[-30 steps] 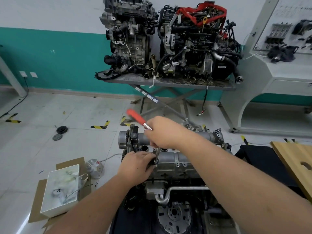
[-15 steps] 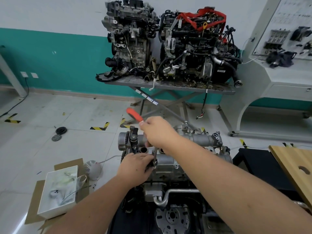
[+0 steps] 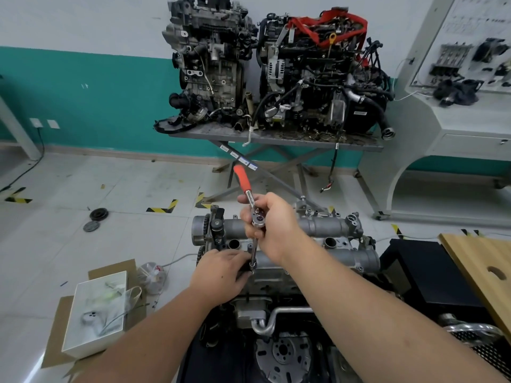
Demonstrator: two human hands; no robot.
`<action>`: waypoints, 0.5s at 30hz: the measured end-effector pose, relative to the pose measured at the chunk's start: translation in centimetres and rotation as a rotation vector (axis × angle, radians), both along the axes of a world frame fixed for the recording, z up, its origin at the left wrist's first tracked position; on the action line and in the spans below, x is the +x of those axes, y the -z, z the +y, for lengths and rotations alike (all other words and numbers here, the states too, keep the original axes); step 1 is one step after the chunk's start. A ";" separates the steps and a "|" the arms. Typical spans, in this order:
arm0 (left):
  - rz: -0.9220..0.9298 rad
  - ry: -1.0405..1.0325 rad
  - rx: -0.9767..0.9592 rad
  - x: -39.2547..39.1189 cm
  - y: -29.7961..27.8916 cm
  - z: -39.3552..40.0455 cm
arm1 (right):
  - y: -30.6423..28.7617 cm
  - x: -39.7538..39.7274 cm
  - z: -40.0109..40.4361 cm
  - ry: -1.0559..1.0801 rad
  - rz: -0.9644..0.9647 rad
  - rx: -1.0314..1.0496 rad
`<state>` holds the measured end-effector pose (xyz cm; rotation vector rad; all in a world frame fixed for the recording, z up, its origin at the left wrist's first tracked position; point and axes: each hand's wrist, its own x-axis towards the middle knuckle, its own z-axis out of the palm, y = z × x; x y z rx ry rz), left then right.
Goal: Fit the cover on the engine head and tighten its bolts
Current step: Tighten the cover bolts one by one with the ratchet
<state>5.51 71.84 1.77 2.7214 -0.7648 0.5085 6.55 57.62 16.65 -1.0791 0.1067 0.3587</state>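
Head view, engine: the engine (image 3: 276, 275) sits low in the middle, its grey cover (image 3: 340, 246) lying across the top of the head.
Head view, right hand: the right hand (image 3: 272, 221) is above the cover, fingers curled round the head of a ratchet (image 3: 250, 201); the red handle points up and away to the left.
Head view, ratchet shaft: a thin shaft drops from the ratchet head to the near left edge of the cover.
Head view, left hand: the left hand (image 3: 221, 272) lies on the near left corner of the engine, fingers bent round the shaft's lower end, beside a bolt; how tightly they hold it I cannot tell.
Head view, floor: a white box (image 3: 94, 313) on cardboard lies to the left.
Head view, background: two more engines stand on a metal table (image 3: 276, 138) by the wall.
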 end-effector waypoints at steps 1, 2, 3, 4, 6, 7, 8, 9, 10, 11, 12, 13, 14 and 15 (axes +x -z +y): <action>-0.005 0.001 -0.002 0.0 0.0 0.0 | 0.2 0.0 -0.1 -0.015 -0.016 0.038; -0.009 0.003 -0.002 0.0 0.0 0.0 | 0.3 0.0 -0.2 -0.028 -0.028 0.072; -0.010 0.003 -0.001 0.0 0.1 0.0 | 0.5 0.1 -0.3 -0.036 -0.033 0.102; -0.010 0.002 0.002 0.0 0.1 0.0 | 0.6 0.2 -0.5 -0.042 -0.032 0.127; -0.015 -0.001 0.007 0.0 0.1 0.0 | 0.8 0.2 -0.8 -0.054 -0.025 0.144; -0.019 0.000 0.007 0.0 0.1 0.0 | 0.8 0.2 -1.0 -0.062 -0.024 0.139; -0.023 0.003 0.004 0.0 0.1 0.0 | 0.8 0.2 -1.0 -0.070 -0.024 0.128; -0.026 0.007 0.001 0.0 0.1 0.0 | 0.8 0.2 -1.0 -0.076 -0.025 0.114; -0.026 0.011 -0.002 0.0 0.1 0.0 | 0.7 0.2 -1.0 -0.082 -0.025 0.101; -0.027 0.015 -0.002 0.0 0.0 0.0 | 0.6 0.2 -0.9 -0.088 -0.023 0.088; -0.030 0.017 -0.003 0.0 0.0 -0.1 | 0.5 0.2 -0.8 -0.096 -0.021 0.073; -0.032 0.017 -0.004 0.0 0.0 -0.1 | 0.3 0.2 -0.7 -0.107 -0.020 0.053; -0.033 0.015 -0.005 0.0 0.0 0.0 | 0.2 0.2 -0.6 -0.123 -0.021 0.026; -0.030 0.013 -0.005 0.0 0.0 0.0 | 0.0 0.1 -0.6 -0.146 -0.027 -0.011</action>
